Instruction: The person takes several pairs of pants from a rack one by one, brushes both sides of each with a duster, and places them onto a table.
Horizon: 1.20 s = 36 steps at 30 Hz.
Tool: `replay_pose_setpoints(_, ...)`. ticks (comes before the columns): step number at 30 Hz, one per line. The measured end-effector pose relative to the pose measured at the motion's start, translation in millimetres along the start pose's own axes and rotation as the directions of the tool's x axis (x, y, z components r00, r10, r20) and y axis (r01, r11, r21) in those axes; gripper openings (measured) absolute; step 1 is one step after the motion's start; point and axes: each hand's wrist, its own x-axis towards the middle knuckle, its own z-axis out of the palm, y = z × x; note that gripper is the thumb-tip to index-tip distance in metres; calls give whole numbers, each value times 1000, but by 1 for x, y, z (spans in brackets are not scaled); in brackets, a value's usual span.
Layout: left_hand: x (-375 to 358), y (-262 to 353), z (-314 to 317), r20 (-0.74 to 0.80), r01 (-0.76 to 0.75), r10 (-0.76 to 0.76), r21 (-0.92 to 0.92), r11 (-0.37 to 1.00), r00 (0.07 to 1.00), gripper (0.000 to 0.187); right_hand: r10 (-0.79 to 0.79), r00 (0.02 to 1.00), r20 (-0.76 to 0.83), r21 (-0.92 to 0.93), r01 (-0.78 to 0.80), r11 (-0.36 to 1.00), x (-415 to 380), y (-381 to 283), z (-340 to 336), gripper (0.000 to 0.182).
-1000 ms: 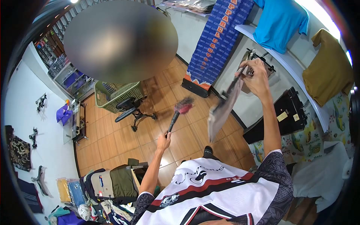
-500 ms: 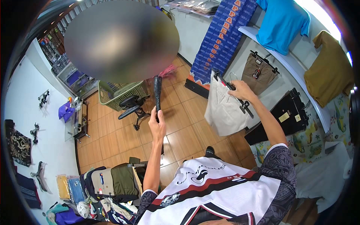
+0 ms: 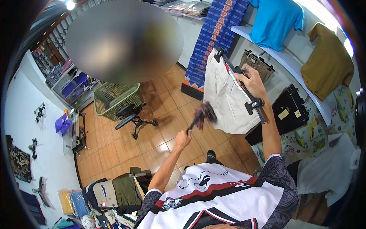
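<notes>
My left hand [image 3: 183, 139] is closed round the dark handle of a feather duster [image 3: 206, 114], whose reddish-black head is blurred by motion. That head is right at the lower left side of a pair of off-white trousers or shorts [image 3: 227, 101]. The garment hangs from a black clip hanger [image 3: 241, 87], a clip near each end. With my right hand [image 3: 252, 81], I grip the middle of the hanger's bar and hold it tilted in front of the wall display. The hanger's metal hook shows above my fingers.
Brown trousers [image 3: 256, 65] and black trousers [image 3: 284, 116] hang behind on the right, under a white shelf [image 3: 282, 61] with shirts. A green plastic basket [image 3: 114, 103] and a black wheeled stand [image 3: 135, 121] are ahead. Folded clothes [image 3: 127, 189] lie at lower left.
My left hand has moved right, swinging the duster's head down to the pale garment. My right hand has raised and turned the hanger, bringing the garment closer.
</notes>
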Motion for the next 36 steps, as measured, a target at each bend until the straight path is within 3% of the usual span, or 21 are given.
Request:
replay_pose_setpoints(3, -5, 74, -74, -217, 11, -93, -354, 935, 972, 33, 3, 997, -82, 45, 1, 999, -4, 1, -3, 31)
replay_pose_setpoints(6, -15, 124, -99, -321, -122, -34, -452, 884, 947, 32, 19, 988, -153, 86, -6, 996, 5, 10, 6, 35)
replay_pose_setpoints(9, -38, 115, -74, -138, -316, 289, -260, 912, 947, 33, -11, 981, -192, 108, 32, 994, 26, 35, 13, 37)
replay_pose_setpoints(10, -44, 98, -61, -21, -264, 264, -148, 953, 964, 33, 58, 986, -155, 160, -33, 987, 21, 21, 18, 38)
replay_pose_setpoints(12, -51, 49, -27, 202, -183, 161, 96, 978, 966, 32, 49, 989, -137, 167, -25, 986, 17, 12, 26, 40)
replay_pose_setpoints(15, -55, -13, -14, 108, -129, 118, 92, 987, 987, 30, 32, 996, -86, 167, -17, 986, 12, 9, 23, 43)
replay_pose_setpoints(18, -39, 45, -68, -135, 40, -54, -105, 994, 989, 29, 19, 999, -36, 192, -12, 981, 9, 6, 28, 44)
replay_pose_setpoints(21, -21, 107, -102, -348, -70, -75, -387, 919, 934, 29, -4, 1000, -4, 204, 4, 979, 1, -9, 38, 41)
replay_pose_setpoints(24, -6, 111, -80, -280, -112, 42, -239, 965, 959, 29, -18, 1000, 11, 207, 15, 978, -12, -37, 44, 40)
replay_pose_setpoints(27, 7, 48, -33, 62, 1, -7, 96, 995, 998, 33, -84, 996, 19, 199, 78, 977, -23, -50, 47, 40)
replay_pose_setpoints(28, 6, 38, -36, 135, 43, -59, 120, 992, 989, 32, -90, 996, 7, 175, 88, 981, -26, -50, 46, 40)
replay_pose_setpoints(31, 4, 37, -51, -130, 124, -135, -90, 988, 982, 33, -75, 997, -30, 177, 79, 981, -31, -48, 41, 40)
replay_pose_setpoints(32, 8, 39, -58, -264, 61, -109, -181, 982, 958, 32, -50, 998, -25, 184, 54, 981, -32, -45, 39, 39)
replay_pose_setpoints(35, 5, 98, -101, -364, -35, -162, -478, 878, 917, 32, -47, 998, -31, 171, 52, 984, -28, -35, 39, 40)
replay_pose_setpoints(36, 0, 114, -106, -399, -99, -120, -486, 868, 909, 30, -38, 999, -29, 186, 43, 982, -26, -33, 41, 40)
